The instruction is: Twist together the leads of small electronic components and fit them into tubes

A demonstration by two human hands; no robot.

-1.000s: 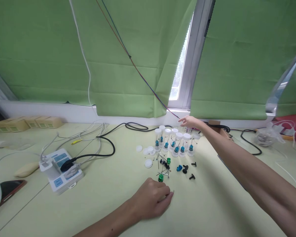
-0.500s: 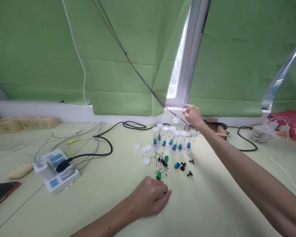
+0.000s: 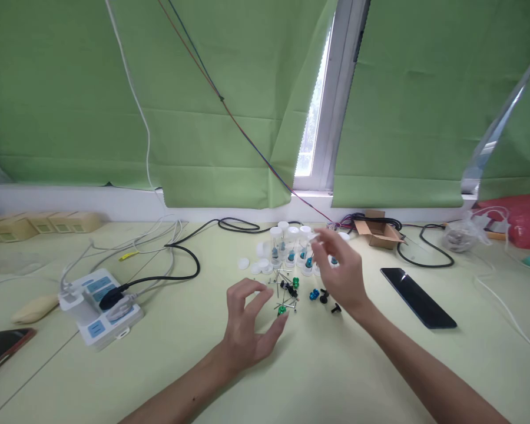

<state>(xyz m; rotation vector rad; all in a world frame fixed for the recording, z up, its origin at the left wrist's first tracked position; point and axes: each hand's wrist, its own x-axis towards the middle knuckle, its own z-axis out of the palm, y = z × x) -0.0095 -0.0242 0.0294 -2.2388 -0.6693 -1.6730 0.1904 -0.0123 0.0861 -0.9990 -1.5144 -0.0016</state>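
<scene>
My left hand is open above the table, thumb and fingers curved apart with nothing between them. Close to its fingertips lie a small green part and a heap of thin metal pins. My right hand is over the right end of the vials, its thumb and forefinger apart; I see nothing held in it. It partly covers a cluster of clear vials with white caps, each holding a blue-tipped piece. Beside them are loose white caps, a blue part and black parts.
A white power strip with plugs stands at the left, with black cable behind it. To the right lie a black phone and a small open cardboard box. Wires slant down across the green blind.
My right hand has come down from the window sill to the vials, uncovering the phone. My left hand has opened from a closed curl. A white object now stands left of the vials.
</scene>
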